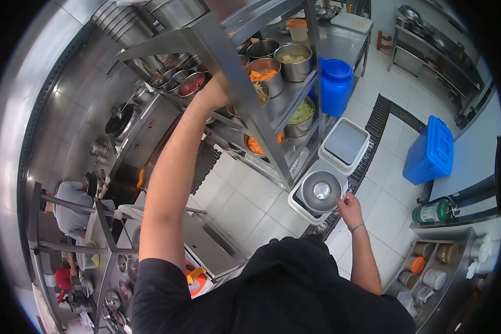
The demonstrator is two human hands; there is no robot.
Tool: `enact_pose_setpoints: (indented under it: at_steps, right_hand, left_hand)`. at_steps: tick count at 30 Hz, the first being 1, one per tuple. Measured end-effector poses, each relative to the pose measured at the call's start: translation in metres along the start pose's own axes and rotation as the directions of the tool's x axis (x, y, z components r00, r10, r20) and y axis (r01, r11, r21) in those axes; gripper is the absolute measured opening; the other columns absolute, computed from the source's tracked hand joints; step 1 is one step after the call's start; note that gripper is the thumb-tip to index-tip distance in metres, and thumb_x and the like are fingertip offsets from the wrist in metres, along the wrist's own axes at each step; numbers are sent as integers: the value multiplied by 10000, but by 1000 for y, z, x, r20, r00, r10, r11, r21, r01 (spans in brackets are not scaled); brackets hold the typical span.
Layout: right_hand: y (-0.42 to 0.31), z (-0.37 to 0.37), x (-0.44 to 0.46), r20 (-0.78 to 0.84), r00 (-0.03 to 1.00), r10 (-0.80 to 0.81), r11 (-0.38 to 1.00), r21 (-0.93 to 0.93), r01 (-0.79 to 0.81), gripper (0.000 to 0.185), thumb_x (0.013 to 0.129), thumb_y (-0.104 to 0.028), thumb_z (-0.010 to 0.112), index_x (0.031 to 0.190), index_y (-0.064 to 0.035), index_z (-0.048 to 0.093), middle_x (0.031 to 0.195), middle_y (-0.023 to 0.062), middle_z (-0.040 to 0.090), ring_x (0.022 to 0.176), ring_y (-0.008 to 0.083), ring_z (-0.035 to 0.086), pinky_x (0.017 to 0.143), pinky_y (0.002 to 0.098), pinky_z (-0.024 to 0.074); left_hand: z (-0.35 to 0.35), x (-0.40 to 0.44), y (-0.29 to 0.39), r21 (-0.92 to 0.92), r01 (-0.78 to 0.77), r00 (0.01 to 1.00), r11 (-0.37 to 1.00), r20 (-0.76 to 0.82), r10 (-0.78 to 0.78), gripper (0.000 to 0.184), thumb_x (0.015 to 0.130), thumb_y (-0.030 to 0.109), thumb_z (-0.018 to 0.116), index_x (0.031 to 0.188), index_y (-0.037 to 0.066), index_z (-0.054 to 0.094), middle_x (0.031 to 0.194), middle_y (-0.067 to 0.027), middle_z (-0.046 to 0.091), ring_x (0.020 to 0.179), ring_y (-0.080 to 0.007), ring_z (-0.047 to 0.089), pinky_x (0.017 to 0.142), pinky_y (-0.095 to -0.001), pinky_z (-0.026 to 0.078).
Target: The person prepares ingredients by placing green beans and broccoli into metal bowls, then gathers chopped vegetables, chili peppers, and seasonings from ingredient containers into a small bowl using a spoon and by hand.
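My right hand (349,211) is closed on the rim of a round steel bowl (322,191), which has a bright reflection in its bottom. Below the bowl are white plastic bins (293,204) near the floor drain. My left arm stretches up to the steel shelf rack (199,44), where my left hand (212,93) is partly behind an upright post. Its fingers are hidden, so what it touches does not show. Close by it stand a small bowl of red food (191,84) and steel pots with orange pieces (263,76) and pale pieces (293,59).
Lower shelves hold a pot of shredded greens (303,116) and a bowl of orange pieces (257,143). A blue barrel (337,89), a blue lidded bin (430,150) and a green cylinder (432,212) stand on the right. A person (72,209) in grey is at the left.
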State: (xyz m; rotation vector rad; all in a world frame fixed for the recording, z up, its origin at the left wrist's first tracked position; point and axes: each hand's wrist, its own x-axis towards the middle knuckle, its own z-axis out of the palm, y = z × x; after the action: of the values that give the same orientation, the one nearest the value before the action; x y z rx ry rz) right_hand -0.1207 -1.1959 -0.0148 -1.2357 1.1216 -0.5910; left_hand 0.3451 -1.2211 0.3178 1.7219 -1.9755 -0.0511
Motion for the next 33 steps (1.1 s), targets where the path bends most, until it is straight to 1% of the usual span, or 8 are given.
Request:
enact_pose_setpoints:
  at_steps: [7, 9, 12, 15, 18, 23, 29, 33]
  right_hand:
    - [4, 15, 1, 61, 998, -3, 999, -38, 5, 191, 891, -121, 640, 787, -78, 486, 650, 14, 541, 555, 91, 505, 480, 275, 407]
    - [7, 20, 2, 68, 998, -4, 999, -31, 7, 191, 891, -124, 643, 787, -75, 490, 649, 13, 542, 554, 91, 505, 479, 276, 407]
    - [7, 26, 2, 78, 997, 11, 999, -43, -7, 192, 896, -127, 648, 793, -73, 496, 650, 14, 546, 552, 92, 505, 480, 276, 408]
    - [-3, 36, -1, 118, 993, 17, 1000, -14, -15, 190, 906, -125, 649, 801, -74, 500, 648, 19, 551, 541, 97, 511, 481, 276, 410]
    - [-26, 49, -8, 192, 981, 21, 998, 60, -33, 189, 916, -119, 645, 804, -78, 499, 644, 22, 553, 530, 104, 518, 480, 272, 408]
    - [-66, 77, -16, 324, 946, 25, 997, 55, -45, 213, 925, -128, 646, 786, -86, 490, 640, 21, 552, 521, 102, 513, 481, 263, 399]
    - [-87, 122, -19, 511, 860, -11, 995, -80, 60, 217, 942, -137, 644, 783, -84, 508, 655, 2, 551, 557, 81, 502, 516, 262, 405]
    - [-74, 152, -25, 607, 794, 19, 977, -180, 113, 211, 951, -134, 643, 794, -85, 511, 669, -4, 556, 581, 76, 504, 526, 256, 404]
  left_hand:
    - [-10, -9, 37, -314, 265, 945, 912, -105, -310, 256, 903, 162, 723, 1101, 5, 690, 993, -63, 712, 880, -154, 645, 789, -315, 533]
    - [-19, -9, 64, -456, 407, 865, 791, -88, -495, 233, 923, 148, 694, 1102, 0, 685, 980, -56, 708, 867, -154, 639, 783, -320, 530]
    - [-22, -18, 57, -591, 483, 795, 646, -13, -606, 309, 953, 132, 660, 1219, -24, 646, 1044, -68, 701, 892, -109, 665, 810, -280, 561]
    - [-11, -35, 4, -801, 307, 805, 514, -69, -589, 225, 963, 114, 650, 1130, -37, 643, 961, -52, 683, 795, -96, 651, 742, -241, 572]
    - [-19, -71, 32, -918, 184, 777, 350, -82, -624, 174, 972, 93, 639, 1099, -25, 630, 908, -37, 665, 737, -103, 648, 729, -236, 586]
    - [15, -168, 73, -950, 186, 721, 250, -41, -692, 160, 970, 79, 646, 1109, 3, 631, 927, -49, 699, 748, -96, 672, 701, -230, 590]
    - [104, -262, 116, -841, 504, 609, 198, 184, -771, 287, 905, 70, 706, 1143, -68, 626, 977, -104, 713, 799, -148, 687, 734, -266, 585]
    - [138, -314, 141, -516, 777, 522, 360, 211, -826, 371, 853, 61, 713, 1210, -33, 670, 1024, -155, 737, 788, -150, 714, 740, -296, 579]
